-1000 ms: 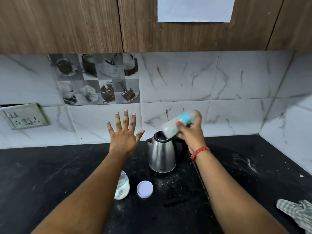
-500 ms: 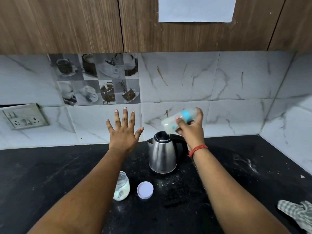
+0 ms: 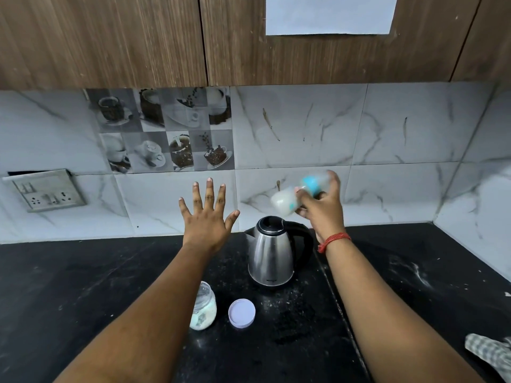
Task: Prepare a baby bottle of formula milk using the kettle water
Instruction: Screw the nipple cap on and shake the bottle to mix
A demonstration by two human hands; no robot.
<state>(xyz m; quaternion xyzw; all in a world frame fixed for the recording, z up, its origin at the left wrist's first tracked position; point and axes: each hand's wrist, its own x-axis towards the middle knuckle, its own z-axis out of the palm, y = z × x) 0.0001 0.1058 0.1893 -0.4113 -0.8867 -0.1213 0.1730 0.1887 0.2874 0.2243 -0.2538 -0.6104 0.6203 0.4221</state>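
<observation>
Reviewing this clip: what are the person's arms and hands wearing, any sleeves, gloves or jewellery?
Both forearms are bare, with no sleeves in view and no gloves. The right hand has a red thread band wound around its wrist. The left hand and its wrist carry nothing: no ring, watch or bracelet shows. Fingernails on the left hand are short and unpainted.

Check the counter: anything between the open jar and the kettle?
Head view: only the loose white lid lies there, flat on the black counter, just right of the jar and in front of the kettle. It touches neither.
</observation>
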